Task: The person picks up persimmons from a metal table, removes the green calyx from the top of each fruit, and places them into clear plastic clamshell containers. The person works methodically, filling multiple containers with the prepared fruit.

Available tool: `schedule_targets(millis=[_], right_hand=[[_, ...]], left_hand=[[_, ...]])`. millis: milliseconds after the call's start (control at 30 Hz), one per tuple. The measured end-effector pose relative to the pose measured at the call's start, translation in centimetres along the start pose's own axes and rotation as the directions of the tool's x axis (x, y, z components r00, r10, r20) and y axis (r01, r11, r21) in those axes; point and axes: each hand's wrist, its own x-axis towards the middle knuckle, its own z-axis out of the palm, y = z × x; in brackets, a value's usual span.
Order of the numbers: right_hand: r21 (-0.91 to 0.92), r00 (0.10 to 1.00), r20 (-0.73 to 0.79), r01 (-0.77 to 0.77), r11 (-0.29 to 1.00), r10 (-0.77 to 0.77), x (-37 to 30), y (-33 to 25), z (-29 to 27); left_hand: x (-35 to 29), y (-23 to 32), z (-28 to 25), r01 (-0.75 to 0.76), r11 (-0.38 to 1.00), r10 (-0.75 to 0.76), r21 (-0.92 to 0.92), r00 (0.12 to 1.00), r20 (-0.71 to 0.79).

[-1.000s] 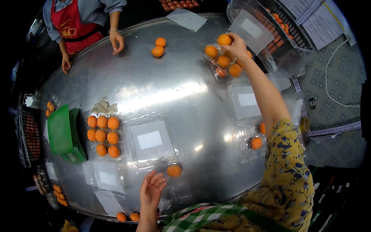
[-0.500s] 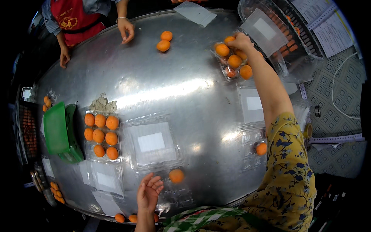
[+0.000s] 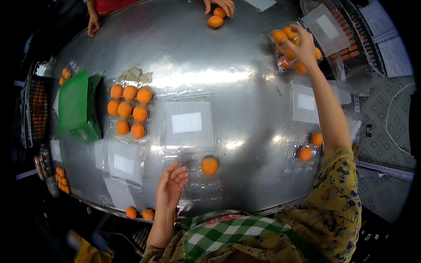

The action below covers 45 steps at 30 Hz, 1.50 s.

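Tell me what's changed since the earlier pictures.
The co-worker's hand has moved right, to the two oranges; contact is unclear. The right hand, which held an orange above the far tray's oranges, now has its fingers spread over them; whether it has let go is unclear. The left hand stays open beside the lone orange; the green basket stays put.

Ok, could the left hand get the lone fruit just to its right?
Probably yes: the left hand is open, looks empty and is close to the fruit, with nothing seen standing between them.
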Motion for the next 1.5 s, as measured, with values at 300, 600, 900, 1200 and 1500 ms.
schedule_targets(millis=[300,600,900,1200,1500], right_hand=[[0.459,0.929,0.371,-0.169,0.873,-0.016,-20.4,-14.6,-2.2],[0.470,0.866,0.463,-0.061,0.881,-0.187,-28.6,-22.9,-1.9],[0.449,0.860,0.437,0.046,0.892,-0.264,-29.3,-25.4,0.0],[0.683,0.716,0.698,-0.666,0.299,-0.001,-26.6,-24.9,-4.8],[0.613,0.613,0.789,-0.790,0.009,-0.035,-25.6,-24.5,-7.6]], left_hand=[[-1.7,-0.1,-1.2,-0.030,0.999,0.030,0.020,0.999,-0.030],[-3.0,-0.8,-2.3,-0.022,0.999,0.026,0.049,0.996,-0.081],[-3.2,-1.6,-2.1,-0.003,0.998,0.008,0.058,0.997,-0.080],[-2.7,-2.1,2.3,-0.298,0.754,0.247,0.585,0.954,0.167],[0.4,-2.8,7.8,-0.405,0.810,0.265,0.423,0.897,0.353]])
